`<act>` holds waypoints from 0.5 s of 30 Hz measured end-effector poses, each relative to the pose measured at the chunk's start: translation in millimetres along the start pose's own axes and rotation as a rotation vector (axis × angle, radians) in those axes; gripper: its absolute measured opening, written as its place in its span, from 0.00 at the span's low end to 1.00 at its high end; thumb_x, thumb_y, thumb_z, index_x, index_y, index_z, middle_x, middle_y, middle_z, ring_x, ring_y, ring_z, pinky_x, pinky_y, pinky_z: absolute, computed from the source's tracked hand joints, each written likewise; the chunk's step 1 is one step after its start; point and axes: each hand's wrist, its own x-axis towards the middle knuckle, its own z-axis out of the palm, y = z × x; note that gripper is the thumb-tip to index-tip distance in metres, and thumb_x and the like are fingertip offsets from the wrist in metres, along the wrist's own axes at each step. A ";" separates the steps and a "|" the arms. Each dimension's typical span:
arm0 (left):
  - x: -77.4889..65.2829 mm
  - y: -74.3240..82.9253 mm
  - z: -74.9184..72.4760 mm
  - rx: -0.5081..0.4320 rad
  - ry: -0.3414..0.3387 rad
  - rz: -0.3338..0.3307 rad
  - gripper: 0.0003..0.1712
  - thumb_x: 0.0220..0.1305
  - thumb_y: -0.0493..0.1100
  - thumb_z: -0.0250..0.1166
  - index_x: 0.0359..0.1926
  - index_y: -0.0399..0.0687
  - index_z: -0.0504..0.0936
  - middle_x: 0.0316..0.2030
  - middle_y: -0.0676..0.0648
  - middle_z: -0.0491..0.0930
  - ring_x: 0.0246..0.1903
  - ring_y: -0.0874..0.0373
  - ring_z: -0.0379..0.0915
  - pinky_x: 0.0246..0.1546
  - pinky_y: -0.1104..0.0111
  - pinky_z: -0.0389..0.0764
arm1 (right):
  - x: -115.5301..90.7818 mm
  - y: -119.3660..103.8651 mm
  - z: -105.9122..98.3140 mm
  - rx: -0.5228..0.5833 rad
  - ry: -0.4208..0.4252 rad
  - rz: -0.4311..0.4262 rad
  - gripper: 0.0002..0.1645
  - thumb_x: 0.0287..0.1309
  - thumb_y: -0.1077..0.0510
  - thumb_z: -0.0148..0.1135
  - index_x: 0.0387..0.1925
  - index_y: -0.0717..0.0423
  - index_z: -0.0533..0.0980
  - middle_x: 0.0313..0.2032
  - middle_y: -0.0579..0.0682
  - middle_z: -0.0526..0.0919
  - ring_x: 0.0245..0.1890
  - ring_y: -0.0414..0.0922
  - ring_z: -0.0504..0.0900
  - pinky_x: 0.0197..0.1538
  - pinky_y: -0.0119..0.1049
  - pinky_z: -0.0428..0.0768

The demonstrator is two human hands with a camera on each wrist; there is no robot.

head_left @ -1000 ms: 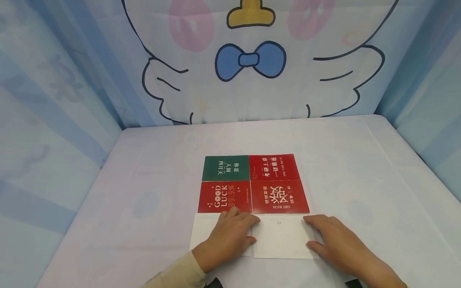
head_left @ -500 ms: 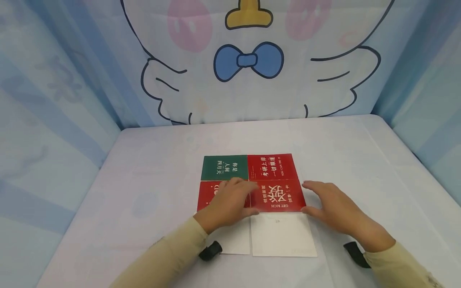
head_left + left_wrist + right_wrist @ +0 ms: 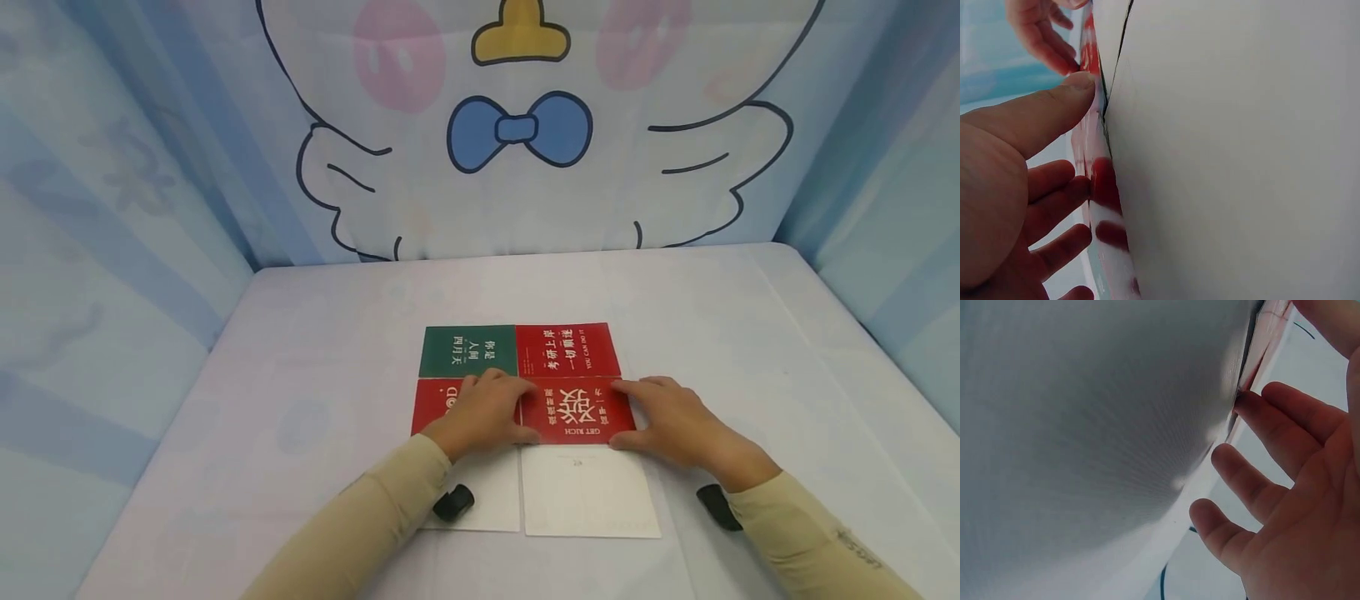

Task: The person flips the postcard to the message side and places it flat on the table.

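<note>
Table (image 3: pixel 750 350): pale, near white, faint pastel blotches; far-left and far-right corners rounded; near edge out of view. Faint straight crease runs from the far edge, close to the right edge.

On it, roughly midway between left and right edges: six flat cards, two columns, three rows. Row nearest the far edge: green card (image 3: pixel 468 350) on the left-edge side, red "YOU CAN DO IT" card (image 3: pixel 568 350) on the right. Middle row: partly hidden red card (image 3: pixel 433 404), then red "GET RICH" card (image 3: pixel 577 412). Nearest the near edge: left white card (image 3: pixel 495 500) (partly hidden too), right white card (image 3: pixel 592 496) (small faint mark toward its far side), narrow gap between the pair.
</note>
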 end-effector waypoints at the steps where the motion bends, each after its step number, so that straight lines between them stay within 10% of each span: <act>1: -0.3 0.3 -0.1 0.006 -0.001 0.000 0.40 0.51 0.56 0.78 0.64 0.53 0.78 0.54 0.52 0.79 0.62 0.54 0.65 0.59 0.54 0.67 | 0.1 0.2 0.5 -0.003 -0.002 -0.001 0.48 0.47 0.47 0.79 0.66 0.64 0.71 0.56 0.62 0.77 0.59 0.64 0.70 0.52 0.60 0.77; 15: 2.3 0.8 2.0 0.083 0.010 0.021 0.40 0.50 0.58 0.78 0.63 0.53 0.79 0.54 0.52 0.79 0.61 0.54 0.65 0.57 0.55 0.67 | 0.9 0.8 0.7 -0.037 -0.013 -0.014 0.49 0.45 0.46 0.79 0.66 0.63 0.71 0.58 0.62 0.78 0.59 0.62 0.72 0.55 0.62 0.74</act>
